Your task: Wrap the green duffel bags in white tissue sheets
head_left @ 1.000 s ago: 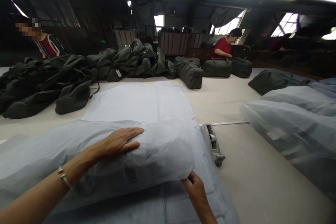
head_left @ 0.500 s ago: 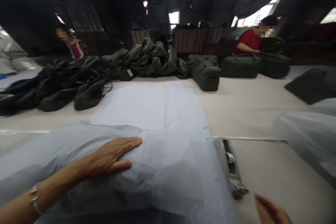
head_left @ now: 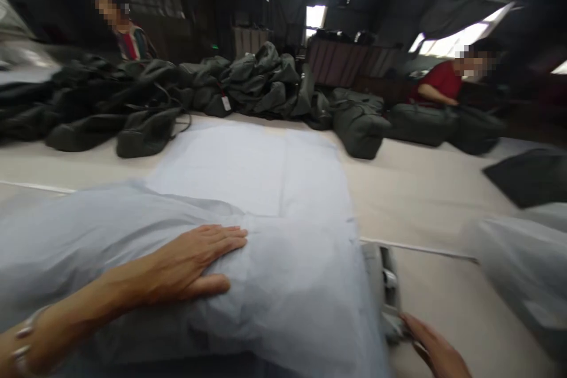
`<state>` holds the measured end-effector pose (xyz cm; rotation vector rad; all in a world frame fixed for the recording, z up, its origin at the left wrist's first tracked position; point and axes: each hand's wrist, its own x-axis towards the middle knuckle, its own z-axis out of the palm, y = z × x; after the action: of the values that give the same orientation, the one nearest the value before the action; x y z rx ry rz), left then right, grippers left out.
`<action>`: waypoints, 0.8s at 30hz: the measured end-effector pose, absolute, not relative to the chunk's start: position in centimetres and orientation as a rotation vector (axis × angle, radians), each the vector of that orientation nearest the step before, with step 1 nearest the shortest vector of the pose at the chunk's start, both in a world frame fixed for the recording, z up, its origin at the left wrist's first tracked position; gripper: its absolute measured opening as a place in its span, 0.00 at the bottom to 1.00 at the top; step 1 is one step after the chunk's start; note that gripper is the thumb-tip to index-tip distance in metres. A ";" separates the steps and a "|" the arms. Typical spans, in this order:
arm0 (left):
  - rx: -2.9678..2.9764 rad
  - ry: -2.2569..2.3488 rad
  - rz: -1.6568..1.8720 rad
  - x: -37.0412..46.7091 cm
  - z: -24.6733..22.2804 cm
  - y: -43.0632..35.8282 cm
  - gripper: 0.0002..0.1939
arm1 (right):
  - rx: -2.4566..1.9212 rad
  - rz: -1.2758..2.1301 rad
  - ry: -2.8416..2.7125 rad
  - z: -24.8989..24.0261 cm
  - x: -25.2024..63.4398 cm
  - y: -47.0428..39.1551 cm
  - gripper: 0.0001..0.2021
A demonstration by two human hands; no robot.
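Note:
A large soft bundle wrapped in pale, translucent plastic lies in front of me. My left hand rests flat on top of it, fingers stretched out and the thumb apart, holding nothing. To the right of the bundle stands a grey tape dispenser with a roll in it. My right hand is at its near end, thumb and forefinger closed around the loose end of the tape; blur softens the fingertips. What the wrapping contains is hidden.
Dark bags are heaped along the far side of the pale table. A flat pale sheet extends beyond the bundle. Another plastic-wrapped item lies right. Two people, one in a red top, are across the table.
My right hand has moved left and up to the near end of the tape dispenser. The left hand stays flat on the wrapped bundle. The camera view has tilted.

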<state>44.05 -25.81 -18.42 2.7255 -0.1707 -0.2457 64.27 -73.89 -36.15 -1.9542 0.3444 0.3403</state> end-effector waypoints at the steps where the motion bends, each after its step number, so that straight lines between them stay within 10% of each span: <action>1: 2.731 -0.167 -0.235 44.1 -18.9 -25.5 0.31 | -1.914 0.375 0.382 -35.3 64.2 -73.8 0.26; 18: 2.788 -0.101 -0.146 44.1 -19.1 -25.0 0.31 | -1.891 0.085 0.387 -34.0 59.9 -74.2 0.23; 24: 2.807 -0.181 -0.187 44.7 -19.0 -25.1 0.30 | -1.471 0.504 0.641 -36.3 56.6 -75.9 0.26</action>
<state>44.67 -25.14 -19.04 2.8070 -0.1810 -0.1867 56.55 -75.94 -36.25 -1.4712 0.6407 0.5044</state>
